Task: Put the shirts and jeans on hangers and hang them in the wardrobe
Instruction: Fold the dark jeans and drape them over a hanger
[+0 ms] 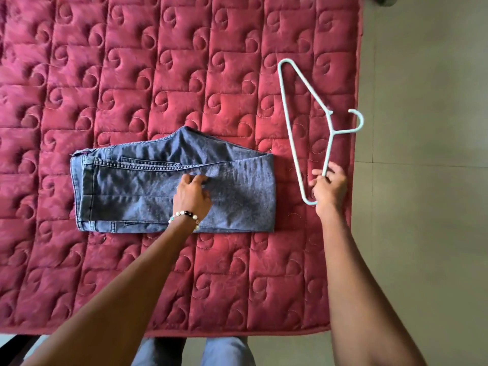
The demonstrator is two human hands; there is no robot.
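Observation:
A pair of blue jeans (126, 191) lies folded flat on the red quilted bed cover (158, 75), waistband to the left. My left hand (191, 192), with a bead bracelet on its wrist, rests on the middle of the jeans, its fingertips curled into the denim. A pale blue plastic hanger (291, 133) lies to the right of the jeans near the bed's right edge, its hook pointing right. My right hand (328, 184) grips the hanger at its near corner.
The bed's right edge runs just past the hanger, with grey tiled floor (422, 154) beyond it. The near edge of the bed is at my legs. No shirts or wardrobe are in view.

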